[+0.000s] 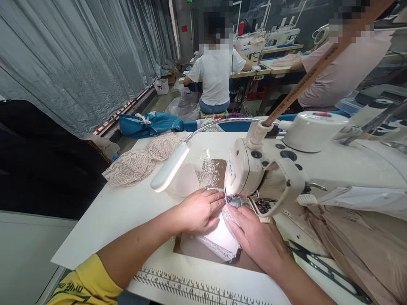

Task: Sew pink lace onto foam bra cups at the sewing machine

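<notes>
A white fabric piece with lace edging [221,235] lies on the machine bed, its top edge at the needle area of a white sewing machine [243,167]. My left hand [200,210] rests on the fabric's left side, fingers stretched toward the presser foot. On the right, my right hand [257,237] lies along the lace edge, with thumb and forefinger extended and apart and the other fingers partly hidden. Sheer pale fabric [182,180] spreads behind my left hand. Bright light washes out the stitching spot, so the needle is hard to make out.
Beige lace cups [135,165] lie at the table's left. A lamp [170,167] on a bendy neck arches over the work. Printed rulers [190,288] run along the front edge. Brown sheer fabric [359,250] heaps at right. Two people sit at machines beyond.
</notes>
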The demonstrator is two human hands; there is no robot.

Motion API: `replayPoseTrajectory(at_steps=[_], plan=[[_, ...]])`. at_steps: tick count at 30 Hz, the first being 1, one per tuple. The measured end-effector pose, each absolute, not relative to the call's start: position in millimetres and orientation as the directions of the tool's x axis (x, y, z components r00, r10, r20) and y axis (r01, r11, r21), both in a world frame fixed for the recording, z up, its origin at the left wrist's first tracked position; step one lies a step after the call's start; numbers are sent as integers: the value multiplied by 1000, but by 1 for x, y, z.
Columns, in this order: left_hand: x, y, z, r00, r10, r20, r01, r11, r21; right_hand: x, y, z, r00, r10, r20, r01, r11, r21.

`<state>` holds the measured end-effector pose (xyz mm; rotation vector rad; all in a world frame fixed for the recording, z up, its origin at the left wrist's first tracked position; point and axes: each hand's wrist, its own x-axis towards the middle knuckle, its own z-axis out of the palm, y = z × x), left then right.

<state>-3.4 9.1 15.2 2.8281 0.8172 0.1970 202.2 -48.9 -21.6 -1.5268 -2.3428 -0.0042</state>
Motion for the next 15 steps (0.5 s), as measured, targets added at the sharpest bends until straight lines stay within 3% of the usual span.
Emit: replayPoseTrajectory(at_steps=[9, 15], plan=[[-9, 9, 25, 879, 461, 123, 459, -887, 48, 210, -46, -15, -306, 867, 394, 846, 437, -304], [-7, -7, 22, 858, 489, 160, 468, -871, 151, 213, -48, -20, -311, 866, 392, 850, 438, -293]])
